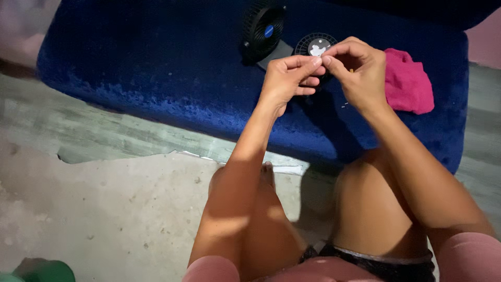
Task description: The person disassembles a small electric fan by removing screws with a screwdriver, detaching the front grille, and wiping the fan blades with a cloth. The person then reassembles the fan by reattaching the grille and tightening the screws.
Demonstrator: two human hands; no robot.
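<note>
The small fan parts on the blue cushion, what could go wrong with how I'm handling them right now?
Both hands, left hand and right hand, pinch something too small to make out above the plush blue cushion; if it slips, it could vanish into the pile or drop to the concrete floor. The round grille lies loose behind your fingers and might get knocked. The black fan stands tilted on the soft surface and could tip.

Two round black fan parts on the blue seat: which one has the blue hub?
The standing fan on the left: its hub is blue, and it sits clear of both hands. The other, a round grille with a pale centre, lies partly hidden behind the fingertips.
</note>
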